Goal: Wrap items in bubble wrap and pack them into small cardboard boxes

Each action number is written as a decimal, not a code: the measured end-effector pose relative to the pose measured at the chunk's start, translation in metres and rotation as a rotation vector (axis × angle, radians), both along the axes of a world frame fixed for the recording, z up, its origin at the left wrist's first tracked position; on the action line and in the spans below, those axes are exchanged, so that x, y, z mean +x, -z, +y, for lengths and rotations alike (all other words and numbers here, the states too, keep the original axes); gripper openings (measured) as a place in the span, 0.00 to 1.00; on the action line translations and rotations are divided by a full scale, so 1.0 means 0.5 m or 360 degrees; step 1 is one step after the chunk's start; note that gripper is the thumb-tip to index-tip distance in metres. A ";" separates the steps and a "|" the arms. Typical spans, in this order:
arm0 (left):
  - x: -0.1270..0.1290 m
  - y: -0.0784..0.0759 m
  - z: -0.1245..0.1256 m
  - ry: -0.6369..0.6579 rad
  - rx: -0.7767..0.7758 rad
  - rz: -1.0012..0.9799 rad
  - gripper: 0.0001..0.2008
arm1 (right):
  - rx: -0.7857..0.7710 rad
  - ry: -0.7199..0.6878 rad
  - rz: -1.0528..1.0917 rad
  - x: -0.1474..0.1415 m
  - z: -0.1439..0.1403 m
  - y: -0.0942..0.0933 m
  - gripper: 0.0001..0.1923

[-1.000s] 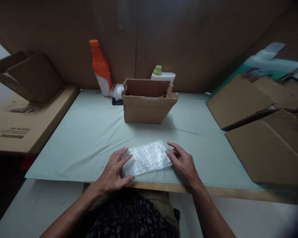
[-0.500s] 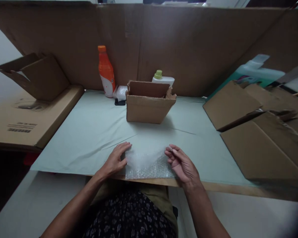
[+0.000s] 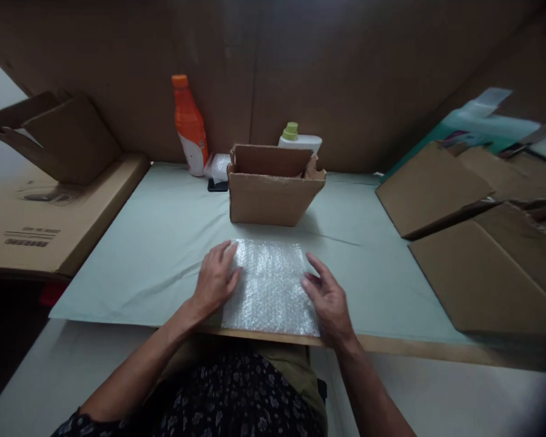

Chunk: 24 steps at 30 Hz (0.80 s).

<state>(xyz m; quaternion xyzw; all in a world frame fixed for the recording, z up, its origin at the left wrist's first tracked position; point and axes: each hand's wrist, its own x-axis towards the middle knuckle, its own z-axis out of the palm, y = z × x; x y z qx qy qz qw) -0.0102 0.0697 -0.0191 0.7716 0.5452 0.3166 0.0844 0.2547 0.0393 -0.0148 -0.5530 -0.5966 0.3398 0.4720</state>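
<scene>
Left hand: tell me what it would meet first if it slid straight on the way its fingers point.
The left hand points away from the body, slightly rightward. Past the clear bubble-wrap sheet it probably meets the open brown cardboard box; depth is uncertain.

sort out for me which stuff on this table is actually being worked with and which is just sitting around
In hand:
- bubble wrap sheet, spread flat at the near table edge
- left hand resting on its left edge
- right hand on its right edge

Lying about:
- open cardboard box behind the sheet
- orange bottle
- white bottle with green cap
- flattened cartons on the right
</scene>
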 end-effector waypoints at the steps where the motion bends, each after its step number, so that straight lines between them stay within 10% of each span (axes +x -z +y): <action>1: 0.012 0.003 -0.006 0.0166 0.0001 0.0113 0.27 | 0.0079 -0.0122 -0.0250 -0.017 0.004 0.004 0.28; 6: 0.049 0.035 -0.010 0.0528 -0.0246 0.0528 0.32 | 0.0245 -0.0539 -0.1205 -0.062 0.038 0.048 0.27; 10: 0.037 0.045 -0.002 0.0511 -0.0325 0.0526 0.32 | 0.0213 -0.0191 -0.1499 0.046 0.030 0.078 0.26; 15: 0.010 0.026 -0.008 0.0574 -0.0398 0.0221 0.31 | 0.0228 -0.0141 -0.1471 0.183 -0.051 0.050 0.25; 20: -0.047 -0.001 -0.047 0.0753 -0.0504 0.0042 0.34 | 0.0327 -0.0610 -0.1361 0.147 -0.107 0.018 0.33; 24: -0.088 -0.023 -0.083 0.0930 -0.0632 0.0059 0.40 | 0.0365 -0.0582 -0.1105 0.105 -0.083 0.023 0.20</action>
